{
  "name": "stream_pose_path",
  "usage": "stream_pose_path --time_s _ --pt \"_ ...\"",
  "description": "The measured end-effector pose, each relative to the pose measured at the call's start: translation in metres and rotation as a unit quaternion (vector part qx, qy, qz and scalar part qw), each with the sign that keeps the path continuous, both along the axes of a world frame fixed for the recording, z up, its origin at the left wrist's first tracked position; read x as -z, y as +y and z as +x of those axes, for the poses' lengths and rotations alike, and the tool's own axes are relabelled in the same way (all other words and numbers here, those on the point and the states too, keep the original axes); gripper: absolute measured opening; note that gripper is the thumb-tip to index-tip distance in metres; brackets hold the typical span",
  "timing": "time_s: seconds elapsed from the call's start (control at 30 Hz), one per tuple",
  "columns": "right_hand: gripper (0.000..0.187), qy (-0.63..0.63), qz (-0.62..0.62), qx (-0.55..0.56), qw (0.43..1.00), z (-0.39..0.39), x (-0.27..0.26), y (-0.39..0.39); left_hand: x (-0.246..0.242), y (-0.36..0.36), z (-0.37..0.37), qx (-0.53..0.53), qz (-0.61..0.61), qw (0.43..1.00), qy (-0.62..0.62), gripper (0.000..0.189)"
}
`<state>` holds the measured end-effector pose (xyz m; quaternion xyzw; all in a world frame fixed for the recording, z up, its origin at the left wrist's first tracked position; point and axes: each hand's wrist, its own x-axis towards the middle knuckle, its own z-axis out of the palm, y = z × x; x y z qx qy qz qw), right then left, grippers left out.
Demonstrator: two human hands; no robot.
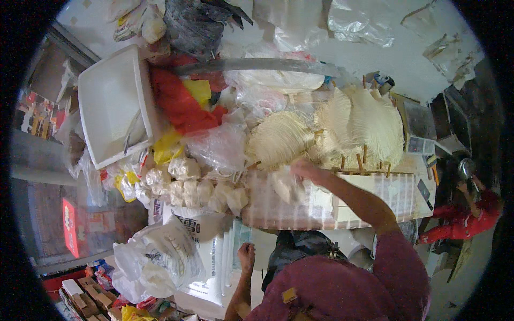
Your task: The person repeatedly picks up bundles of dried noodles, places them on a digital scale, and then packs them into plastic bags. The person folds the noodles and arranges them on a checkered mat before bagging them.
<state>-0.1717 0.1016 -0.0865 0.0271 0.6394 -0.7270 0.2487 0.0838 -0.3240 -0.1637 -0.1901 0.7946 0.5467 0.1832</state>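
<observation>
My right hand reaches over the table and grips a pale bundle of noodles, blurred. Just beyond it lies a fan-shaped heap of fine noodles. To its right, larger sheets of noodles are draped beside upright wooden sticks. My left hand hangs below the table's front edge with its fingers curled, and nothing shows in it. A pale slab rests on the striped tabletop under my right forearm.
Several bagged portions line the left. Behind them stand a white foam box and red cloth. White sacks are beside my left arm. A phone-like object lies at the right end, near a person in red.
</observation>
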Motion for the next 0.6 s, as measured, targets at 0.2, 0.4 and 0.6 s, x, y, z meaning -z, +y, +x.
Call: stream_pose_path --time_s 0.2,0.4,0.6 --pt "0.024 0.171 0.097 0.152 0.969 -0.246 -0.039 0.011 0.006 -0.006 0.079 -0.108 0.03 0.992 -0.05 0.023" --pt "0.039 0.336 0.443 0.137 0.819 -0.456 -0.091 0.041 -0.005 0.013 0.122 -0.238 0.132 0.946 -0.175 0.02" --pt "0.072 0.456 0.705 0.03 0.542 -0.461 -0.059 0.003 -0.023 0.031 0.141 -0.253 0.126 0.933 -0.221 0.018"
